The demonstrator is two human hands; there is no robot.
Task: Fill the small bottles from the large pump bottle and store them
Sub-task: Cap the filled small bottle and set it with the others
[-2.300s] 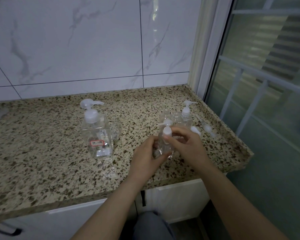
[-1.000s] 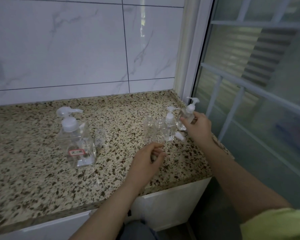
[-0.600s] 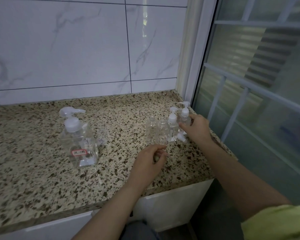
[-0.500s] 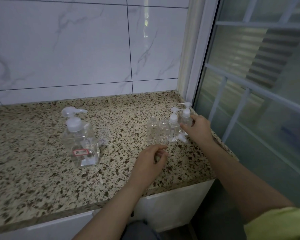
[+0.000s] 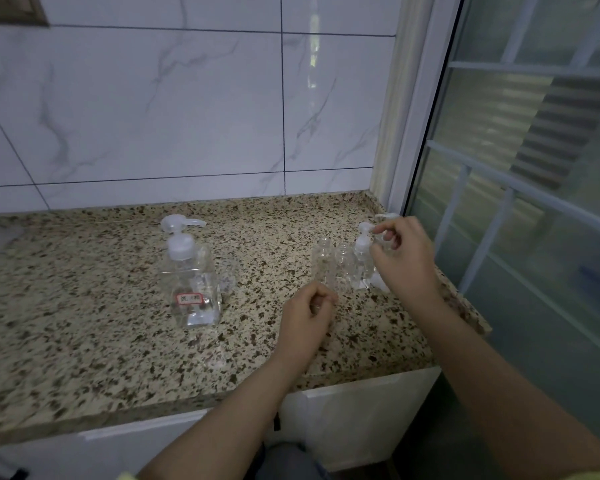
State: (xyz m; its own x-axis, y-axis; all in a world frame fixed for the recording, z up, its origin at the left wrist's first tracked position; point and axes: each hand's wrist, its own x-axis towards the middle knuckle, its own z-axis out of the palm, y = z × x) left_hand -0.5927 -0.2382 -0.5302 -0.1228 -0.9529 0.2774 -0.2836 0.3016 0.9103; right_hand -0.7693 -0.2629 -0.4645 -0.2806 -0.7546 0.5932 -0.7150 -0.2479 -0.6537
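Head view shows the small bottles [image 5: 340,263] standing upright just beyond both hands, nearer the right hand [image 5: 404,258], whose fingers curl around something I cannot tell, while the left hand [image 5: 307,315] is loosely curled and holds nothing visible.

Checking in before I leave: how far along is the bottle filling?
Done: one small clear bottle wears a white pump cap. In hand: the right hand pinches at that pump; the left hand rests curled. Left: two uncapped small bottles remain; nothing looks stored, beside the large clear pump bottle.
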